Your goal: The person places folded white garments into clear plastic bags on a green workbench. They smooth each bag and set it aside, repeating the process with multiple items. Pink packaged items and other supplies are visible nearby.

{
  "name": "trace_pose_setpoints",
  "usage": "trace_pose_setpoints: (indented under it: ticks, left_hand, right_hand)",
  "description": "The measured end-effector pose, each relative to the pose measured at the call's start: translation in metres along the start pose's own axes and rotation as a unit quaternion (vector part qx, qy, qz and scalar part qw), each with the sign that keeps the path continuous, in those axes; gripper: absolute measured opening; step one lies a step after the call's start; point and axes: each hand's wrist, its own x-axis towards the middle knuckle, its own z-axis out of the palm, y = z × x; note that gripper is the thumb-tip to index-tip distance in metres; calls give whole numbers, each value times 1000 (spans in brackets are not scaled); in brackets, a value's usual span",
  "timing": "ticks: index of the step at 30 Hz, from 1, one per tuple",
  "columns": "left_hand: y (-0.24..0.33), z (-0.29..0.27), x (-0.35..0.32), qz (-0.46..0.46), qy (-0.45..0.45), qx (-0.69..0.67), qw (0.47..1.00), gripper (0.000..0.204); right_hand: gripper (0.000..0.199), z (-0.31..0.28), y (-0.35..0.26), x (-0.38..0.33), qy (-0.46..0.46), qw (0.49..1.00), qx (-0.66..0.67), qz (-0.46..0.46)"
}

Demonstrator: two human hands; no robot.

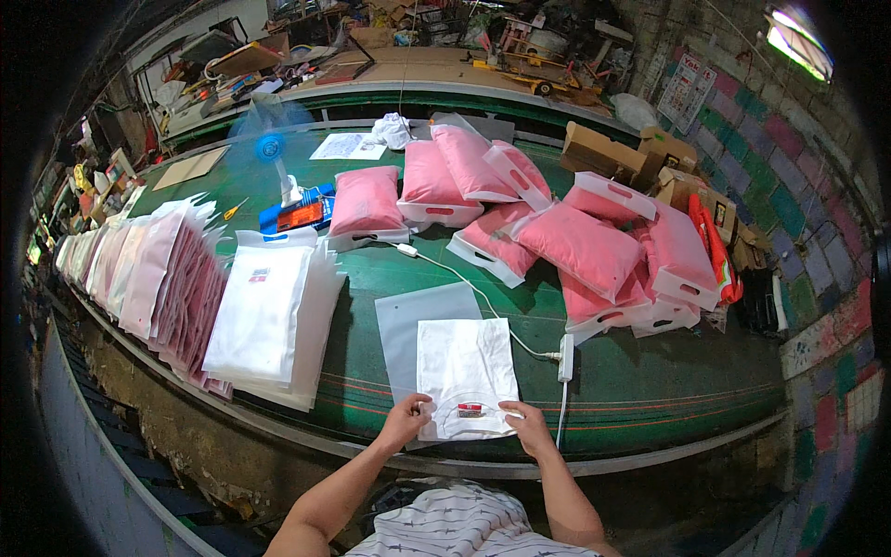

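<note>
Pink filled pouches (557, 241) heap mid-table, flat white bags (264, 320) stack left, brown cartons (617, 153) sit far right.

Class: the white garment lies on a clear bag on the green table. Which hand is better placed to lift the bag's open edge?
Probably the left hand: it grips the garment beside the bag's exposed side; the right hand is farther.

Two hands (408, 418); one folded white garment (464, 371); one fan (271, 147); one scissors (236, 208).

Folded garment (466, 376) on flat bag (418, 325); bag stack (264, 320) left, filled bags (575, 241) probably behind-right.
</note>
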Motion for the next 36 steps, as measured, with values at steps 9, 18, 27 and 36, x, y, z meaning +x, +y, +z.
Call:
trace_pose_setpoints:
  ticks: [9, 18, 27, 36]
  left_hand:
    - [2, 0, 2, 71, 9, 81, 994, 50]
    - [60, 36, 13, 102, -15, 156, 982, 51]
    - [61, 33, 14, 25, -84, 2, 996, 49]
    - [38, 1, 6, 219, -83, 213, 948, 23]
  right_hand:
    - [39, 3, -6, -2, 7, 999, 46, 14]
    - [59, 59, -120, -23, -56, 915, -396, -47]
    - [59, 92, -106, -30, -44, 881, -464, -83]
    - [35, 70, -70, -14, 83, 907, -388, -143]
